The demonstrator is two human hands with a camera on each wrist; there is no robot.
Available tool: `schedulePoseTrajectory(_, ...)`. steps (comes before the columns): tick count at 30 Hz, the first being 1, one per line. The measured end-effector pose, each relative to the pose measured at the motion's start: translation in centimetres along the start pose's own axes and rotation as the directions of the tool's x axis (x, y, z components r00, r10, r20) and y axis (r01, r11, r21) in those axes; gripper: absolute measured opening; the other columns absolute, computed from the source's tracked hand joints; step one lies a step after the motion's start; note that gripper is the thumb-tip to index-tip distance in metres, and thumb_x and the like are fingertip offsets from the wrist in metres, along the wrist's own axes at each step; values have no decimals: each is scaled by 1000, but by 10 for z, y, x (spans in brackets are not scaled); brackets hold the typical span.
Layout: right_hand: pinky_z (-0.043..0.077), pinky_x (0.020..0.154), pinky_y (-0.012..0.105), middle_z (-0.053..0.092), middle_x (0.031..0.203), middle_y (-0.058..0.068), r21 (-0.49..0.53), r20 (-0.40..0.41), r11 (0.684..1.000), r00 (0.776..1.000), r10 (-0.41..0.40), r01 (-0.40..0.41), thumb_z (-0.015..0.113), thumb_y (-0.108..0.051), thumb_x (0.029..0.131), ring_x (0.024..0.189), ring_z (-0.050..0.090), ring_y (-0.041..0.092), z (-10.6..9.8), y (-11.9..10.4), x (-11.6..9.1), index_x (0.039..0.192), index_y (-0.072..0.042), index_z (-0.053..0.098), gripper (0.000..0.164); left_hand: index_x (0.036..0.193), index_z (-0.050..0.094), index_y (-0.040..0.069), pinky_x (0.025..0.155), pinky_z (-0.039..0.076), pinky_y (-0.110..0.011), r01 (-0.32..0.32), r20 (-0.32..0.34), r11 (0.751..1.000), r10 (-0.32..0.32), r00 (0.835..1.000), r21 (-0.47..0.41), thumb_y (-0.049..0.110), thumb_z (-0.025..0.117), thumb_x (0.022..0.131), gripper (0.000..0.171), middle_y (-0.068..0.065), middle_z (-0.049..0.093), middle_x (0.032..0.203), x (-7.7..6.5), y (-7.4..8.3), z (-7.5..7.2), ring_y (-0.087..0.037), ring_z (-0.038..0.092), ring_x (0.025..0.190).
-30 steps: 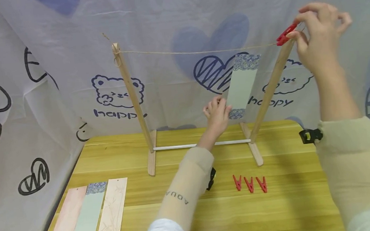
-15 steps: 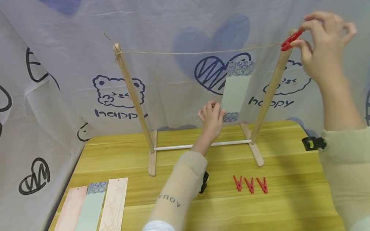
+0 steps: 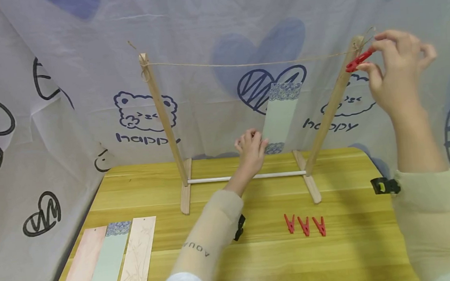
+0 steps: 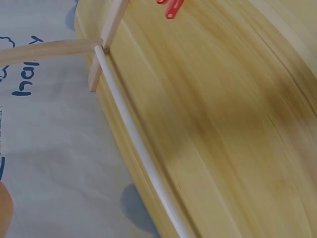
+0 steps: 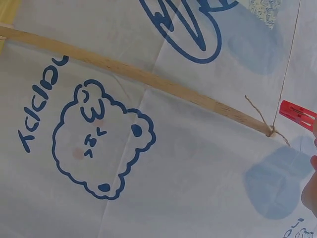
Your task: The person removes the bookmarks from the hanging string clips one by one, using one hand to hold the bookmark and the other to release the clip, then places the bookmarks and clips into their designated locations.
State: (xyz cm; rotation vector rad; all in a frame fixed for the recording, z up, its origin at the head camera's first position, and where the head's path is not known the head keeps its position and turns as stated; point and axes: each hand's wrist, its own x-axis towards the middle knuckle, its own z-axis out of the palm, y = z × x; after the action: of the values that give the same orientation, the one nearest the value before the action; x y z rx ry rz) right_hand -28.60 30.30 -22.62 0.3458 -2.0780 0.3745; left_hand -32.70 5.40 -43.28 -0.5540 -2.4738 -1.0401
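In the head view my left hand (image 3: 252,150) pinches a pale green bookmark (image 3: 281,120) with blue patterned ends near its lower edge. The bookmark stands upright, its top below the string (image 3: 242,64). My right hand (image 3: 399,69) pinches a red clothespin (image 3: 358,61) between thumb and fingers, beside the top of the right wooden post (image 3: 334,104). The right wrist view shows the same clothespin (image 5: 297,114) near the knotted string end. Only a sliver of my left hand appears in the left wrist view.
Several red clothespins (image 3: 305,226) lie on the wooden table (image 3: 260,262). At the left lie a pink bookmark (image 3: 81,269), a green one (image 3: 107,262) and a cream one (image 3: 136,260). A white rod (image 3: 208,180) joins the feet of the posts. A printed curtain (image 3: 198,22) hangs behind.
My left hand has moved left and down with the bookmark, taking it farther below the string. My right hand has come down slightly with the clothespin.
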Motion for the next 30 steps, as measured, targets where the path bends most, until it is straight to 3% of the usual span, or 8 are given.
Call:
schedulePoseTrajectory(20, 4, 101, 42, 48, 124, 16, 19, 11, 1000, 1000, 9, -9, 62, -20, 87, 121, 36, 31, 0, 5, -31, 107, 7, 53, 35, 89, 47, 6, 99, 12, -54, -33, -25, 999, 34, 999, 15, 25, 42, 96, 21, -15, 40, 121, -17, -24, -8, -31, 34, 113)
schedulePoseTrajectory(25, 2, 101, 43, 48, 124, 17, 27, 16, 999, 999, 41, -42, 63, -18, 86, 121, 36, 32, 1, 7, -38, 107, 8, 53, 35, 88, 48, 5, 97, 13, -54, -66, -65, 998, 67, 996, 13, 23, 44, 96, 20, -15, 41, 118, -23, -30, -7, -32, 35, 109)
schedulePoseTrajectory(30, 1, 102, 44, 48, 124, 19, 40, 18, 996, 997, 76, -77, 65, -14, 83, 120, 35, 35, 3, 8, -46, 107, 9, 54, 35, 87, 47, 5, 97, 12, -52, -80, -64, 997, 81, 995, 15, 22, 44, 95, 19, -16, 41, 117, -31, -34, -7, -32, 35, 110)
